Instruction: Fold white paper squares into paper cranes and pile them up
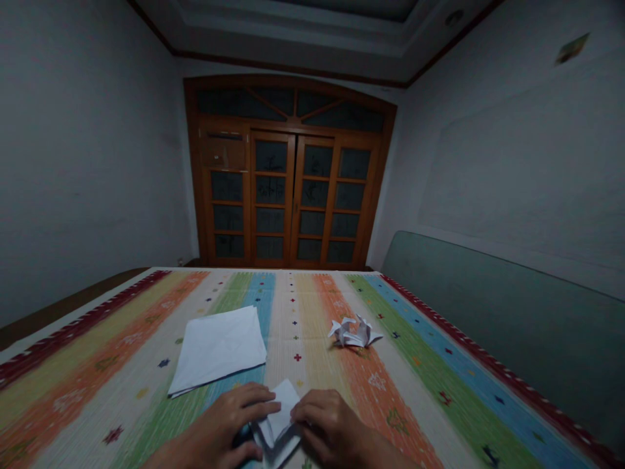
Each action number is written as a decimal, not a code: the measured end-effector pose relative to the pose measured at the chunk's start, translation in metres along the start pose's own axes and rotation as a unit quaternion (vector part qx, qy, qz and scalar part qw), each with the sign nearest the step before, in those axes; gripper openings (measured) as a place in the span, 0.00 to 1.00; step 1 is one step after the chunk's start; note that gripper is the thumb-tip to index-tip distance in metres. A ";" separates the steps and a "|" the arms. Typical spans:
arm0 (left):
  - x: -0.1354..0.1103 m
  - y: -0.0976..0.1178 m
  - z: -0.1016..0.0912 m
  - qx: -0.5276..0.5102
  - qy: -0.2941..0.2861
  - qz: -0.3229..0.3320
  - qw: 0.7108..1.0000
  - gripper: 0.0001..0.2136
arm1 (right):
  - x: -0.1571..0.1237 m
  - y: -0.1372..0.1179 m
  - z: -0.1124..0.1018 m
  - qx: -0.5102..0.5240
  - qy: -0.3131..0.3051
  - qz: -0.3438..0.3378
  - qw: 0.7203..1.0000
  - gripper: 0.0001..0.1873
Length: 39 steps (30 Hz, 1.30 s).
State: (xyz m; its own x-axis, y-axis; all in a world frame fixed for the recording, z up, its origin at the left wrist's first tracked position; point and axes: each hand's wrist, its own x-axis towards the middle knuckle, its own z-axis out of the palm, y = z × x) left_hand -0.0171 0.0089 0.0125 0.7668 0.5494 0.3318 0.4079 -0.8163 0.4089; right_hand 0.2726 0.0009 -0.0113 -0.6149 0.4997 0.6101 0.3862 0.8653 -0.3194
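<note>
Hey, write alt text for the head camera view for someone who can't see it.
The left hand and right hand hold a small folded piece of white paper on a striped multicoloured woven cover. Just beyond lie larger white paper sheets and a white origami figure, with glazed wooden double doors at the room's far end.

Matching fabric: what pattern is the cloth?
Multicoloured stripes with small motifs on the cloth, head view.

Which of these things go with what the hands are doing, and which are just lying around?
Going with it:
folded paper in the left hand and right hand
white paper stack
paper crane

Just lying around:
striped cloth
wooden doors
</note>
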 end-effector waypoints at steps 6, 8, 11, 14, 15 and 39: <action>0.002 0.001 0.000 -0.007 0.023 -0.009 1.000 0.27 | -0.002 0.005 0.005 0.037 0.024 0.042 0.998 0.09; 0.000 -0.004 0.005 0.000 0.044 -0.015 0.999 0.31 | -0.004 0.008 0.009 0.047 0.028 0.054 0.997 0.10; -0.001 -0.011 0.012 0.001 0.072 -0.004 0.997 0.34 | -0.008 0.010 0.016 0.042 0.063 0.091 0.993 0.10; 0.000 -0.016 0.017 -0.018 0.098 -0.029 0.995 0.34 | -0.009 0.008 0.019 0.053 0.089 0.131 0.986 0.11; 0.000 -0.017 0.017 -0.027 0.111 -0.042 0.993 0.34 | -0.008 0.006 0.019 0.069 0.076 0.136 0.985 0.11; 0.020 -0.007 0.013 -0.233 0.173 -0.198 0.936 0.15 | 0.013 0.002 0.010 0.398 0.054 0.241 0.883 0.37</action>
State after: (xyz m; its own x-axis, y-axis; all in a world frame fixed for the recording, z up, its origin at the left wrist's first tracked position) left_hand 0.0017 0.0231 0.0048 0.3619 0.8834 0.2978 0.3034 -0.4137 0.8584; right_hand 0.2581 0.0095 -0.0115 -0.4252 0.8483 0.3155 -0.0469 0.3275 -0.9437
